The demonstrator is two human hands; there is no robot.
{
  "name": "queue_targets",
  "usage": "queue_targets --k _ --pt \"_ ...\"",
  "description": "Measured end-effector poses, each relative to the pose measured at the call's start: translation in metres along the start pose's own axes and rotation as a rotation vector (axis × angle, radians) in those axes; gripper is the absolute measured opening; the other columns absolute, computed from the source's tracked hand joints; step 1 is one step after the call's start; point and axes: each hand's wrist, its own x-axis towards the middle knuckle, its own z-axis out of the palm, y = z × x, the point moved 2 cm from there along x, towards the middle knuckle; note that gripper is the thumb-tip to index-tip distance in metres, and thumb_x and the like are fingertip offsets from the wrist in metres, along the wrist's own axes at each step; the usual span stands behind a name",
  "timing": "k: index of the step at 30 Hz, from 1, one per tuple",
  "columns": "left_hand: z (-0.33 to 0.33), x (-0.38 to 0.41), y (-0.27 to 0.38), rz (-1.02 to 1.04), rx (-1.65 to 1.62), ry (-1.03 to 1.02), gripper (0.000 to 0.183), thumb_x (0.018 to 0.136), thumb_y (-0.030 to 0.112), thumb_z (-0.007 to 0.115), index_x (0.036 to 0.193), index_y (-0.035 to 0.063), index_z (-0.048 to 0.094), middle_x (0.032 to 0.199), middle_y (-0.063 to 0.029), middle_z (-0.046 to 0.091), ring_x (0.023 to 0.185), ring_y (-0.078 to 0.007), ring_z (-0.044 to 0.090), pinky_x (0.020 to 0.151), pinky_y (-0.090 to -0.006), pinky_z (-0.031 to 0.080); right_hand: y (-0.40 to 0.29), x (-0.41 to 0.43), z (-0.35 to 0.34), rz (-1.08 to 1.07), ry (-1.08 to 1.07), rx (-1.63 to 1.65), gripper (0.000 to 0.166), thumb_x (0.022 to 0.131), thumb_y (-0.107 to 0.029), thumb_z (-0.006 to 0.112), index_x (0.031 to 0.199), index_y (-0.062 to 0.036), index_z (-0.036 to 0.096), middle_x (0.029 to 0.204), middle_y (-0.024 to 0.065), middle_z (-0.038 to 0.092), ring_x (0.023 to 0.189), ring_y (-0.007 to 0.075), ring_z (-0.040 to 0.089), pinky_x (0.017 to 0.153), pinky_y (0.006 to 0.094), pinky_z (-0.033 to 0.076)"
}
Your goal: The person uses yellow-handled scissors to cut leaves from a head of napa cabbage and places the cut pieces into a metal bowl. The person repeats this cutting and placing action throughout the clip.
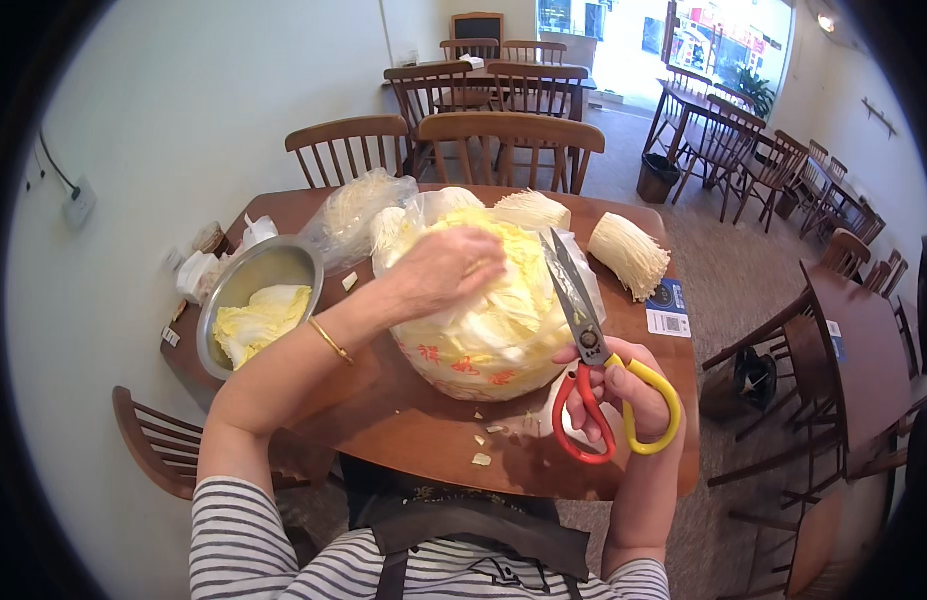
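Observation:
In my right hand (630,375) is a pair of scissors (579,307) with one red and one yellow handle. Its blades point away from me and are parted only slightly. My left hand (456,268), blurred and with curled fingers, is over the heap of cut napa cabbage (508,315); whether it grips a piece is hidden. A plastic bag with red printing (463,367) surrounds the heap. To the left, a steel bowl (317,281) holds larger cabbage leaves (264,319).
Enoki mushroom bundles (628,255) lie along the far side, one bundle inside a clear bag (358,214). Cabbage scraps (480,459) dot the wooden table (403,442) near me. A printed card (667,307) lies at right. Chairs (508,131) stand beyond, and a wall is at left.

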Motion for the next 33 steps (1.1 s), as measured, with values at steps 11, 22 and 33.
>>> queue_targets --k 11,22,33 --pt "0.041 0.030 0.004 -0.181 0.017 -0.442 0.046 0.097 0.025 0.048 0.135 -0.0013 0.048 0.133 -0.0261 0.051 0.129 -0.0400 0.045 0.109 -0.0453 0.036 0.012 0.005 -0.011 -0.063 0.024 -0.181 0.061 0.092 -0.037 0.058 0.124 0.0144 0.050 0.068 0.0180 0.063 0.047 0.0176 0.058 0.043 0.0237 0.047" --pt "-0.121 -0.078 -0.068 -0.529 0.043 0.068 0.036 0.085 0.019 0.062 0.115 -0.0011 0.065 0.108 -0.0152 0.070 0.097 -0.0264 0.067 0.088 -0.0363 0.053 0.017 0.003 -0.007 -0.115 0.042 -0.136 0.067 0.089 -0.042 0.063 0.121 0.0155 0.049 0.066 0.0198 0.063 0.043 0.0186 0.056 0.042 0.0246 0.045" --pt "-0.094 -0.222 -0.159 -0.917 0.136 -0.092 0.015 0.073 0.010 0.066 0.083 -0.0007 0.067 0.080 -0.0147 0.070 0.073 -0.0268 0.067 0.069 -0.0375 0.053 0.020 0.010 -0.002 -0.059 -0.007 -0.186 0.066 0.086 -0.039 0.068 0.120 0.0155 0.051 0.066 0.0189 0.064 0.044 0.0180 0.057 0.043 0.0246 0.046"
